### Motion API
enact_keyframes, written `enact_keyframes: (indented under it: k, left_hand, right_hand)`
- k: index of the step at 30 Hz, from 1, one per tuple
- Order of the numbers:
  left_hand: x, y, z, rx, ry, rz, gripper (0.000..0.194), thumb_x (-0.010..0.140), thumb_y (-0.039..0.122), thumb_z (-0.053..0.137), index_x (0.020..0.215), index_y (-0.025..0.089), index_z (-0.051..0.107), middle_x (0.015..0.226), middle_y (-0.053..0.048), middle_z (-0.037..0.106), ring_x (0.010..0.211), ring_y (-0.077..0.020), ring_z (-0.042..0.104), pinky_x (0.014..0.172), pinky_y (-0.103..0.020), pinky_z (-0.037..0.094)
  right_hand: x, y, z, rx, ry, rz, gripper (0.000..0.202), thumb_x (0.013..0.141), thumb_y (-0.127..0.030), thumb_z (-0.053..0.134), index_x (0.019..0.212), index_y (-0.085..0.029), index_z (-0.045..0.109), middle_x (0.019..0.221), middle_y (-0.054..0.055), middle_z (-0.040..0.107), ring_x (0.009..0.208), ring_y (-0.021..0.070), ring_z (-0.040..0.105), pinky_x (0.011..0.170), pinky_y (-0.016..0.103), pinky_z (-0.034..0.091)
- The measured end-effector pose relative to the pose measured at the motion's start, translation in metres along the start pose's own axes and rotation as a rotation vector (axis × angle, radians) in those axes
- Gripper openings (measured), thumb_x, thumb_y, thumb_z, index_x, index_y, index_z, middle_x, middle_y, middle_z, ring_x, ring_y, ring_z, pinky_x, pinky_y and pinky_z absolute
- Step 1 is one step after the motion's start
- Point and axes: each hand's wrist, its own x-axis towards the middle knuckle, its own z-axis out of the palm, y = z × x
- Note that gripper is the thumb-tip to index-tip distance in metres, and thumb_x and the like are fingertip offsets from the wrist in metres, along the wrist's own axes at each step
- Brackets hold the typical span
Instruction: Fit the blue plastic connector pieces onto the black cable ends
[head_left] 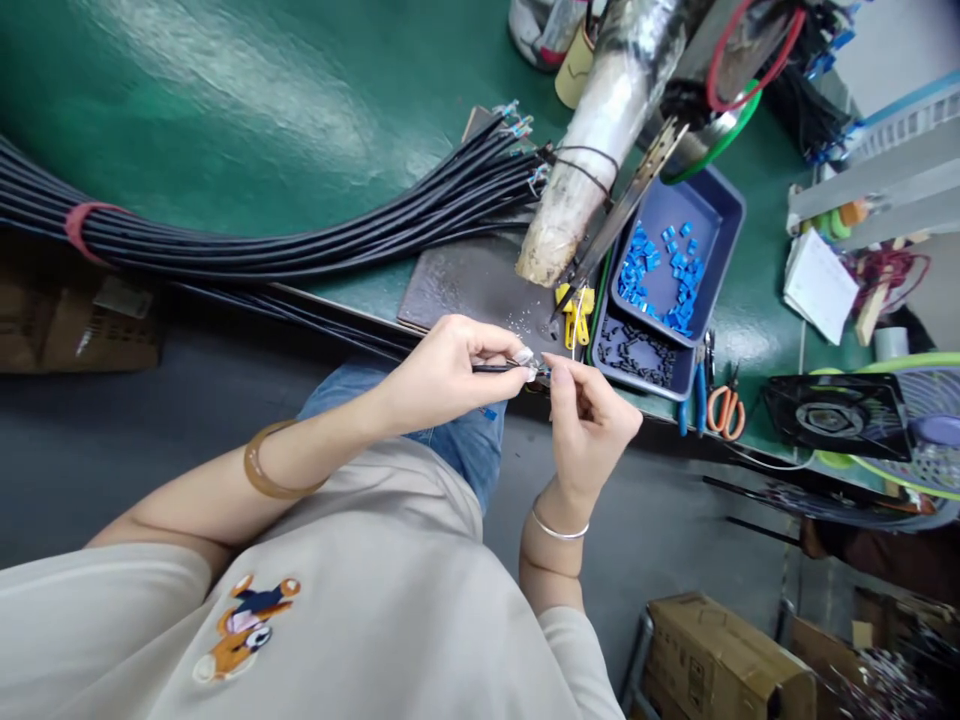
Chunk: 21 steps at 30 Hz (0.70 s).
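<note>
My left hand (pixel 450 375) is closed in a pinch around a black cable (pixel 489 368) just short of its end. From the right, my right hand (pixel 589 410) meets it, thumb and finger pressed together on the thin wires (pixel 543 371) at the cable's tip. The fingertips hide most of that end. Both hands are over the front edge of the bench, just in front of a dark board (pixel 469 285). Beyond the board lies a thick bundle of black cables (pixel 300 255) with stripped, coloured wire ends, tied by a red band (pixel 82 228).
A tray of blue connectors (pixel 724 215) sits above a tray of small black parts (pixel 679 385). Nearby are a yellow tool (pixel 576 312), orange-handled scissors (pixel 726 412) and a black fan (pixel 836 415). A foil-wrapped duct (pixel 592 150) hangs over the board. Cardboard boxes (pixel 720 650) stand below.
</note>
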Motion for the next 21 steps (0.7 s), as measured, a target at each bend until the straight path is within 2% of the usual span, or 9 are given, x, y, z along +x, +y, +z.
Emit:
enact_keyframes:
  k: [2, 4, 6, 9, 14, 18, 21]
  left_hand:
    - [0.0, 0.0, 0.001, 0.016, 0.02, 0.01, 0.014, 0.079, 0.02, 0.063, 0.069, 0.011, 0.066, 0.058, 0.002, 0.051, 0.054, -0.0067, 0.042, 0.05, -0.019, 0.035]
    - [-0.001, -0.001, 0.002, 0.033, 0.025, 0.019, 0.013, 0.078, 0.02, 0.063, 0.069, 0.011, 0.066, 0.058, 0.002, 0.052, 0.053, -0.0066, 0.042, 0.05, -0.019, 0.034]
    - [0.0, -0.001, 0.003, 0.028, 0.021, 0.015, 0.013, 0.078, 0.019, 0.063, 0.068, 0.011, 0.066, 0.057, 0.002, 0.051, 0.053, -0.0065, 0.042, 0.05, -0.019, 0.034]
    - [0.001, -0.002, 0.002, -0.009, 0.017, 0.001, 0.013, 0.078, 0.018, 0.063, 0.067, 0.011, 0.064, 0.055, 0.003, 0.047, 0.052, -0.0062, 0.04, 0.049, -0.019, 0.033]
    - [0.005, -0.003, 0.0, -0.081, 0.01, -0.024, 0.016, 0.079, 0.016, 0.061, 0.064, 0.012, 0.057, 0.054, 0.005, 0.036, 0.05, -0.0043, 0.03, 0.046, -0.019, 0.024]
    - [0.007, -0.002, -0.002, -0.121, -0.001, -0.064, 0.02, 0.08, 0.016, 0.058, 0.061, 0.013, 0.052, 0.055, 0.006, 0.031, 0.052, -0.0042, 0.025, 0.047, -0.02, 0.02]
    - [0.009, 0.0, -0.004, -0.17, 0.0, -0.121, 0.023, 0.082, 0.02, 0.058, 0.062, 0.013, 0.051, 0.056, 0.005, 0.032, 0.053, -0.0046, 0.027, 0.048, -0.02, 0.021]
  right_hand:
    - [0.001, 0.001, 0.0, 0.07, -0.064, 0.093, 0.018, 0.091, -0.03, 0.059, 0.092, -0.022, 0.075, 0.063, -0.004, 0.066, 0.043, 0.0044, 0.044, 0.042, 0.02, 0.034]
    - [0.0, 0.003, 0.0, 0.099, -0.059, 0.12, 0.019, 0.091, -0.031, 0.059, 0.091, -0.022, 0.076, 0.065, -0.003, 0.066, 0.043, 0.0045, 0.042, 0.042, 0.02, 0.033]
    - [-0.002, 0.004, -0.001, 0.056, 0.023, 0.061, 0.018, 0.091, -0.03, 0.06, 0.094, -0.023, 0.076, 0.069, -0.003, 0.068, 0.044, 0.005, 0.045, 0.043, 0.021, 0.035]
    - [-0.006, 0.006, -0.001, -0.058, 0.12, -0.123, 0.019, 0.089, -0.024, 0.061, 0.103, -0.028, 0.074, 0.07, -0.004, 0.069, 0.045, 0.0055, 0.046, 0.046, 0.021, 0.039]
    - [-0.009, 0.013, 0.0, -0.199, 0.048, -0.359, 0.029, 0.088, -0.019, 0.063, 0.113, -0.029, 0.071, 0.056, -0.006, 0.057, 0.046, 0.0063, 0.041, 0.05, 0.021, 0.039]
    - [-0.008, 0.018, 0.002, -0.263, -0.019, -0.391, 0.029, 0.091, -0.02, 0.059, 0.118, -0.024, 0.069, 0.058, -0.004, 0.06, 0.048, 0.0068, 0.043, 0.053, 0.022, 0.039]
    - [-0.008, 0.018, 0.002, -0.283, -0.031, -0.407, 0.027, 0.091, -0.021, 0.058, 0.115, -0.023, 0.07, 0.056, -0.004, 0.058, 0.048, 0.007, 0.043, 0.054, 0.022, 0.039]
